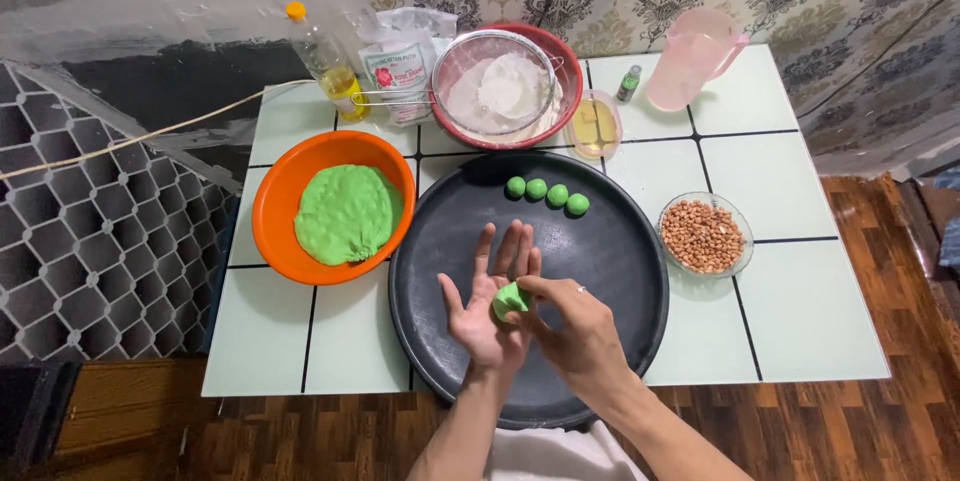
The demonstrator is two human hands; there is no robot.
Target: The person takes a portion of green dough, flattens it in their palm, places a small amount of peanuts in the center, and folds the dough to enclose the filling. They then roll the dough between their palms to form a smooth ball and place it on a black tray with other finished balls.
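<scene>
Home kitchen: dough bowl (290, 203), flour sieve (497, 86).

Open tray floor in front, a crowded back row behind

The black round tray (620, 271) is bare across its right half and near rim, so a hand can pass freely there — only four green dough balls (546, 195) line its far edge. To the left, the orange bowl (275, 206) touches the tray rim and blocks that side; to the right, the glass dish of peanuts (703, 235) sits just beside it. The back of the counter (800, 311) is packed — oil bottle (325, 61), flour bag (400, 66), red bowl with sieve (500, 89), small oil dish (594, 125), pink jug (692, 59). The counter's front corners lie open.
</scene>
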